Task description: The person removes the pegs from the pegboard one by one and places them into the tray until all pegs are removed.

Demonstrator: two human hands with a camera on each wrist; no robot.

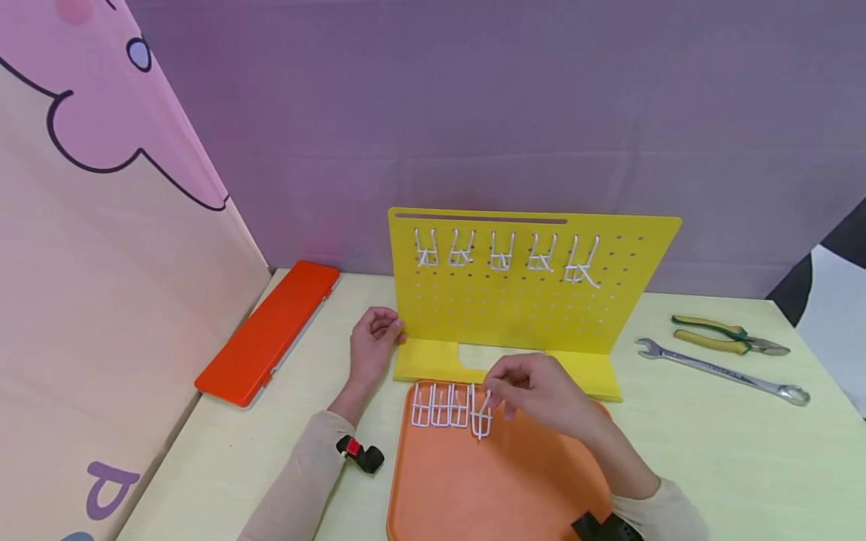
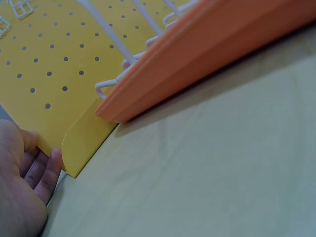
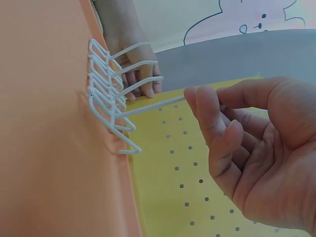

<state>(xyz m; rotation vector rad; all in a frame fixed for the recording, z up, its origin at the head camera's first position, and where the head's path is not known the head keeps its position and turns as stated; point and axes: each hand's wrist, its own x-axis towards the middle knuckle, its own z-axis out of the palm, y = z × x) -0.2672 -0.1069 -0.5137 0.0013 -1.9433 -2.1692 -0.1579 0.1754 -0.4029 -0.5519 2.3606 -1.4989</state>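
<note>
My right hand (image 1: 534, 391) pinches the tip of the prong of a white wire pegboard hook (image 3: 148, 107) between thumb and fingers. This hook is the rightmost in a row at the far edge of the orange tray (image 1: 487, 496). Beside it stand several similar white hooks (image 1: 440, 406), their prongs pointing up. My left hand (image 1: 375, 338) holds the lower left edge of the yellow pegboard (image 1: 501, 308), with fingers bent around that edge in the left wrist view. Along the board's top hang several more white hooks (image 1: 502, 259) in a line, the rightmost one tilted.
To the left lies a long red case (image 1: 274, 330) along the table edge. On the right are pliers (image 1: 727, 342) with green and yellow handles and a combination wrench (image 1: 724, 372). A purple cloth wall (image 1: 501, 98) rises behind the board.
</note>
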